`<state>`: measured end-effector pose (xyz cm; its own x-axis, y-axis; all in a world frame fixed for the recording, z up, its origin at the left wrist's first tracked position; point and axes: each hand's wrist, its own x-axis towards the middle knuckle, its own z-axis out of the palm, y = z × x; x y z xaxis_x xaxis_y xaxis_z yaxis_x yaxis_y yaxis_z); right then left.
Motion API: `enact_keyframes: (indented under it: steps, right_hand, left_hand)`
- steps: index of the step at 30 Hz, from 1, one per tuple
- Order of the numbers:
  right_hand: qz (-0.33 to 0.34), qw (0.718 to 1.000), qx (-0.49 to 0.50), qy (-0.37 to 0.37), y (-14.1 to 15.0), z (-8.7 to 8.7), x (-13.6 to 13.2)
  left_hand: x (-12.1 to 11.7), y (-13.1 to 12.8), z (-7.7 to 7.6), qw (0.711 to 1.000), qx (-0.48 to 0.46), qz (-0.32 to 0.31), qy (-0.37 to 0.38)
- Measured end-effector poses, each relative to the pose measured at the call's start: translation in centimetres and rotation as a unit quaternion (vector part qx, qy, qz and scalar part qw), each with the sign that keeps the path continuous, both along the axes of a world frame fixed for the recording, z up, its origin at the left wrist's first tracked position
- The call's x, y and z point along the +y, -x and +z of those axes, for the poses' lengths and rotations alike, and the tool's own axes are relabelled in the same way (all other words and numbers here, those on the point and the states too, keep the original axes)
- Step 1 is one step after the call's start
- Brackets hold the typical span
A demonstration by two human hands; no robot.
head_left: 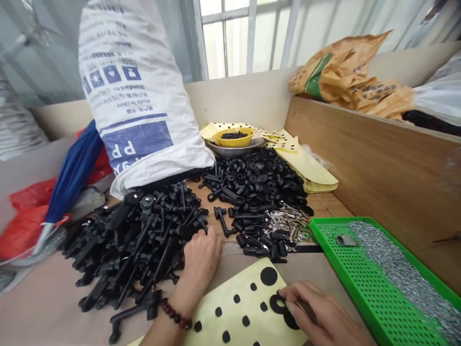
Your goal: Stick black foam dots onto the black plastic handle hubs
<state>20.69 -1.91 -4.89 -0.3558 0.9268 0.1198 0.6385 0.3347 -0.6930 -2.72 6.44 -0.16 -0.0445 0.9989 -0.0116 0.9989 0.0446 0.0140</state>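
At the right edge of a big heap of black plastic arm parts [140, 235], my left hand [202, 254] has its fingers curled around one black arm part [197, 225]; the fingertips are partly hidden. A yellow backing sheet [212, 293] with black round stickers lies in front of me. My right hand [317, 307] pinches the edge of a black ring-shaped sticker [277, 303] at the sheet's right side. Another large black disc [268, 276] sticks near the sheet's top corner.
Behind are piled black round parts [259, 178], small metal pieces [288, 221] and short black sleeves [261, 244]. A green tray [345, 269] of silvery bits stands right, beside a wooden partition [378, 168]. A white sack [140, 86], yellow bowl [236, 142] and blue umbrella [72, 173] are farther back.
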Motion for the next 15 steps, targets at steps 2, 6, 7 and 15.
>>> enact_keyframes:
  steps: [2, 6, 7, 15]
  right_hand:
    - [-0.005, 1.000, 0.014, 0.009, 0.0, -0.1, -0.1]
    - [-0.025, 0.995, 0.092, 0.043, -0.1, -0.3, -0.1]
    - [-0.037, 0.990, 0.126, 0.055, 0.0, -0.3, 0.0]
    - [-0.079, 0.897, 0.365, 0.236, 0.9, 2.1, 1.1]
  left_hand:
    - [0.2, 0.3, -0.2, 1.000, -0.023, 0.009, -0.009]
    - [-0.9, 2.4, 0.0, 0.994, -0.107, 0.018, -0.033]
    - [-1.4, 2.9, 0.0, 0.986, -0.156, 0.022, -0.046]
    - [-5.1, 1.4, -0.9, 0.948, -0.300, -0.060, 0.085]
